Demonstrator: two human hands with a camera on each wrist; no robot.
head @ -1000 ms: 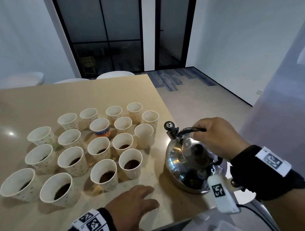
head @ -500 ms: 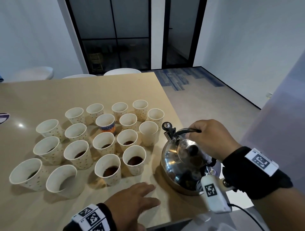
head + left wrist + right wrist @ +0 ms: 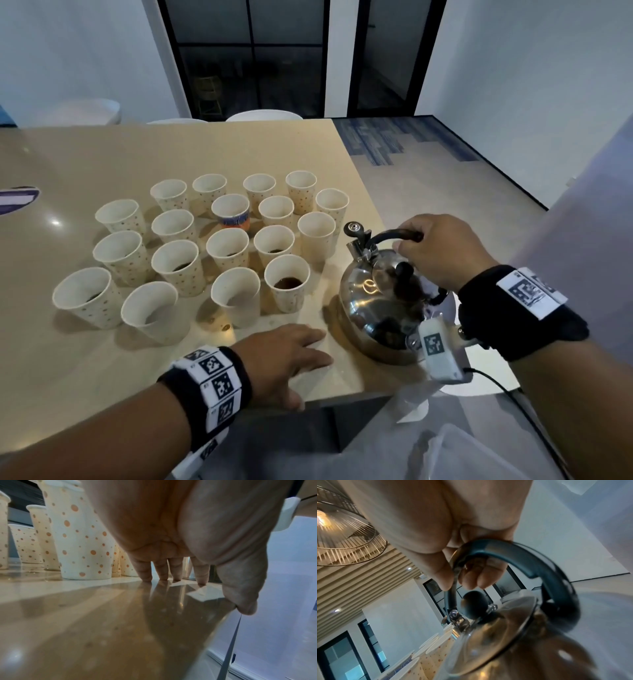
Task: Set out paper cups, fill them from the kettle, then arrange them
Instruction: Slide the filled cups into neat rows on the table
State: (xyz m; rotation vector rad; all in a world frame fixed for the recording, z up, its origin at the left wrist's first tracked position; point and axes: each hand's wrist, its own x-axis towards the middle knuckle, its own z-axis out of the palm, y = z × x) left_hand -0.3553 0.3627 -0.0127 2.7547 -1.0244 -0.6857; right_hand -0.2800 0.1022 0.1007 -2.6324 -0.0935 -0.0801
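Several dotted white paper cups (image 3: pixel 287 283) stand in rows on the beige table (image 3: pixel 85 370); some hold dark liquid, and one cup (image 3: pixel 230 211) has a blue and orange band. A shiny steel kettle (image 3: pixel 376 305) sits on the table's right corner, right of the cups. My right hand (image 3: pixel 435 253) grips its black handle (image 3: pixel 513 553) from above. My left hand (image 3: pixel 291 353) rests flat on the table in front of the cups, fingers (image 3: pixel 145 572) straight and touching the top, holding nothing. Dotted cups (image 3: pixel 82 540) stand just beyond it.
The table's right edge runs close beside the kettle, and its near edge lies under my left wrist. White chair backs (image 3: pixel 263 115) stand behind the far edge. A dark round mark (image 3: pixel 17 202) lies at the far left. A cable (image 3: pixel 493 380) hangs from my right wrist.
The view has tilted and drifted slightly. The kettle stays on the table with my right hand on its handle; my left hand stays flat on the table.
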